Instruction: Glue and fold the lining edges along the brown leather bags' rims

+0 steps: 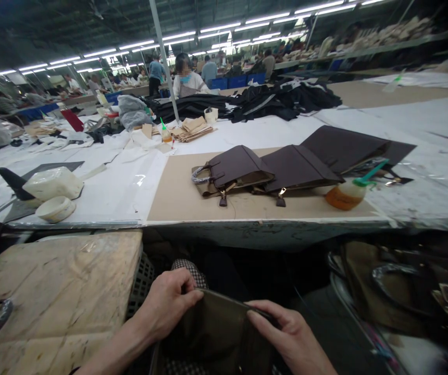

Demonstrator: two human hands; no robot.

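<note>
Low in the view, both my hands grip the top edge of a dark brown bag [216,333] held on my lap. My left hand [167,307] pinches its left corner with fingers curled over the rim. My right hand [290,338] grips the right part of the rim, thumb on the near side. On the table ahead lie three dark brown bags: one [235,169] with a wrapped handle and hanging tags, a second [298,169] beside it, a third [345,148] further right.
A glue bottle [349,190] with a green nozzle lies on the brown board [181,198]. A white container [54,183] and bowl [56,208] sit at left. A wooden block [60,291] stands near left. More bags [396,281] rest at right. People work behind.
</note>
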